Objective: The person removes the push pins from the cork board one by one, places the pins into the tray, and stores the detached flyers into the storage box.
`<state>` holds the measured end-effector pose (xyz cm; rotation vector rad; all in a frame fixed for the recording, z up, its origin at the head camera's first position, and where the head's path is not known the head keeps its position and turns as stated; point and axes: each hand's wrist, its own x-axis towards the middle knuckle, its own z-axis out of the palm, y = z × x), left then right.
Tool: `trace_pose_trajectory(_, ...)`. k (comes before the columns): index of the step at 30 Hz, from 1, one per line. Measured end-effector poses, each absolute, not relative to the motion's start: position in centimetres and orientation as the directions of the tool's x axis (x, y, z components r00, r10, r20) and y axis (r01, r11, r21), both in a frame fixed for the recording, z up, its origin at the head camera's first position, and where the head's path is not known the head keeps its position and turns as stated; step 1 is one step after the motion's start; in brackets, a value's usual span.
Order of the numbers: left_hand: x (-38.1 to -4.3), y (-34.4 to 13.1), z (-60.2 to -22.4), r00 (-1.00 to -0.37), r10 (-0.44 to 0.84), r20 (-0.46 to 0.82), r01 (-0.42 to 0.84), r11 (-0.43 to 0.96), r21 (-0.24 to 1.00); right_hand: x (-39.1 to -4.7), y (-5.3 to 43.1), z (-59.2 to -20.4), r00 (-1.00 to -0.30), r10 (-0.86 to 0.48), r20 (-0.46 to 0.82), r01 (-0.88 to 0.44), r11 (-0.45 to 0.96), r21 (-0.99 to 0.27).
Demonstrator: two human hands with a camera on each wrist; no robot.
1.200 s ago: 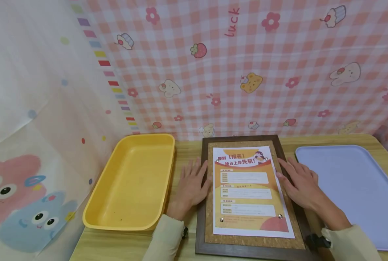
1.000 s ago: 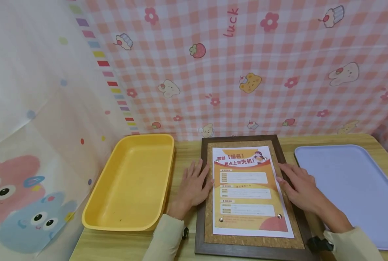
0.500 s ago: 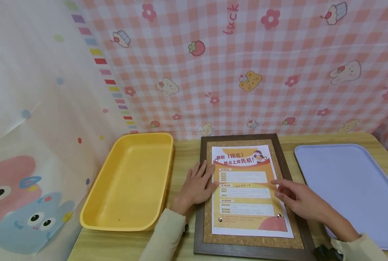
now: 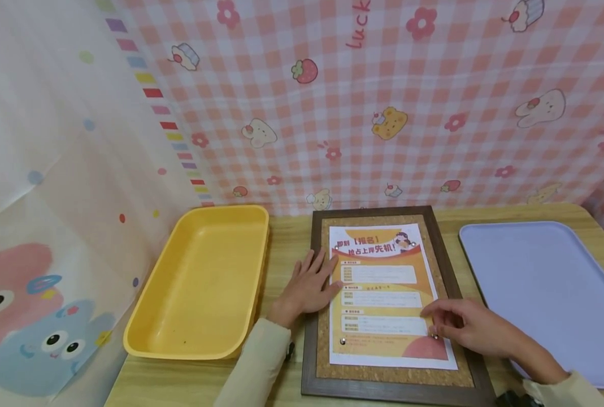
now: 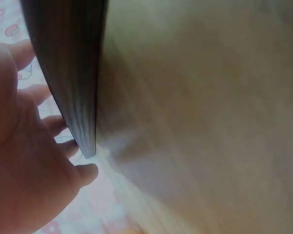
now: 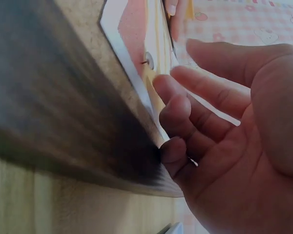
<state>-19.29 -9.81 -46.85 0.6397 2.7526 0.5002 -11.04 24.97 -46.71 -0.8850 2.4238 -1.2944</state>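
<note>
A printed poster [image 4: 368, 359] lies on a cork board [image 4: 393, 377] in a dark wooden frame [image 4: 373, 392], with silver thumbtacks near its corners. My left hand [image 4: 309, 288] rests over the frame's left side, fingers spread and fingertips at the poster's edge. The left wrist view shows those fingers beside the frame's side [image 5: 73, 78]. My right hand [image 4: 477, 328] is over the lower right of the poster, fingers loosely bent, thumb right by the lower right thumbtack [image 4: 435, 337]. In the right wrist view this thumbtack [image 6: 149, 61] stands with its shaft partly showing, just apart from the fingertips.
A yellow deep tray [image 4: 195, 282] stands left of the board on the wooden table [image 4: 286, 390]. To the right lies a flat lilac tray [image 4: 541, 294]. A pink checked cloth [image 4: 332, 102] hangs behind the table.
My right hand has left the frame's right side and moved down and inward to the lower right thumbtack. My left hand has slid slightly rightward onto the poster's edge.
</note>
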Motion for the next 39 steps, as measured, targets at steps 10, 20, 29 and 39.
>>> trace_pose_trajectory(10,-19.4,-9.7,-46.8,-0.852,0.470,-0.231,0.380,0.858,0.345,-11.1,25.7,-47.0,-0.737,-0.673,-0.057,-0.292,0.393,-0.872)
trace_pose_trajectory(20,-19.4,-9.5,-47.1,-0.841,0.456,-0.291,0.352,0.869,0.347,-11.2,26.0,-46.9,-0.732,-0.677,-0.070,-0.273,0.387,-0.881)
trace_pose_trajectory(29,-19.4,-9.5,-46.7,-0.834,0.455,-0.313,0.344,0.871,0.350,-11.2,25.9,-47.6,-0.728,-0.685,0.025,-0.352,0.343,-0.871)
trace_pose_trajectory(39,-19.6,-9.5,-46.9,-0.829,0.452,-0.330,0.337,0.874,0.350,-11.3,25.6,-48.1,-0.727,-0.682,0.082,-0.408,0.333,-0.850)
